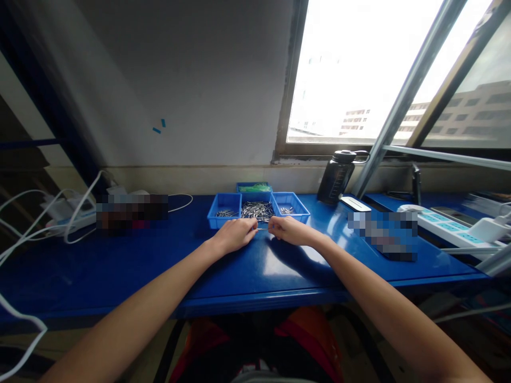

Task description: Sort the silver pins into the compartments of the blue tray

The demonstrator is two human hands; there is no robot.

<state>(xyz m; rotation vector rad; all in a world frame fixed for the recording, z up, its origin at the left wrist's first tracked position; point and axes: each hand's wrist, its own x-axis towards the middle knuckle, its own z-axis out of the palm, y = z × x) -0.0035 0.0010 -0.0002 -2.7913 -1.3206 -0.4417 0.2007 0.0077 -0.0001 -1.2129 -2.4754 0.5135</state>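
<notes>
My left hand [235,234] and my right hand [293,231] face each other over the blue table, fingers closed in a pinch. Between their fingertips runs a thin, pale metal piece [262,229], each hand gripping one end; its exact kind is too small to make out. Just beyond the hands is a blue bin heaped with small metal parts [257,209]. A left blue bin [214,210] and a right blue bin [300,205] flank it, each holding fewer silvery pieces. Behind them, a further blue bin [241,187] contains green material [255,188].
A black water bottle [336,178] stands at the back right, near a white flat device [355,204]. Farther right lies a power strip [449,226] with plugs. White cables [85,213] tangle on the left. The blue table [139,271] has its front edge close to my lap.
</notes>
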